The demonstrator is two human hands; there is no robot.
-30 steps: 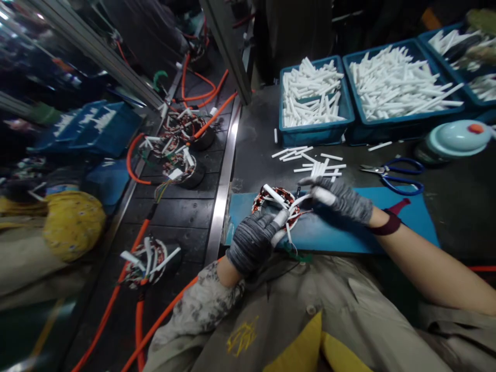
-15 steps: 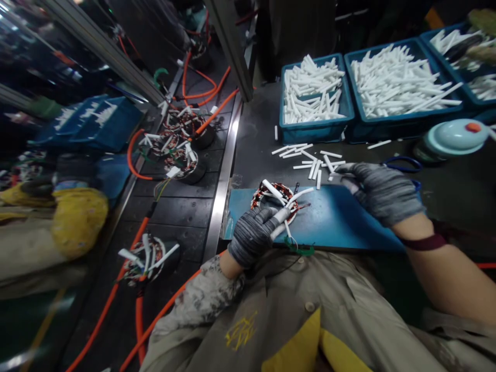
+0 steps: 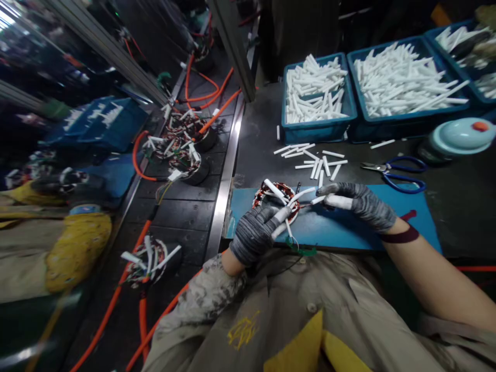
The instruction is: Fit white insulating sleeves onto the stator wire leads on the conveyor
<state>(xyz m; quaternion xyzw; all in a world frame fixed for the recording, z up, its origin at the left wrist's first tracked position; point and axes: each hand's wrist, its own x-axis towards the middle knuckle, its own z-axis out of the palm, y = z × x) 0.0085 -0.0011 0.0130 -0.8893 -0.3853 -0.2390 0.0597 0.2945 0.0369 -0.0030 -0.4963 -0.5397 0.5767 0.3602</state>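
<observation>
A wound motor stator [image 3: 259, 194] with copper coils and white sleeves lies on the blue mat [image 3: 232, 206] in front of me. My left hand [image 3: 254, 232], in a grey knit glove with pale fingertips, pinches the stator's wire leads at its near right side. My right hand [image 3: 344, 200], gloved alike, pinches a short white sleeve [image 3: 318, 200] between thumb and fingers. The sleeve's free end points left, close to the tip of a dark wire lead [image 3: 306, 205]; whether they touch I cannot tell. A sleeved lead [image 3: 304, 193] sticks out just above that wire.
Loose white sleeves [image 3: 302, 150] lie behind the mat. Blue bins [image 3: 320, 132] of sleeves stand at the back, beside a pale-blue bottle [image 3: 459, 137]. Blue-handled scissors [image 3: 403, 170] lie at right. Several stators [image 3: 149, 261] sit on the conveyor at left, beyond a metal rail [image 3: 225, 191]. A co-worker's yellow sleeve [image 3: 79, 248] shows far left.
My right hand has moved left and down from the loose sleeves to the wire lead, carrying a white sleeve. The scissors are now uncovered. My left hand has stayed on the stator's leads.
</observation>
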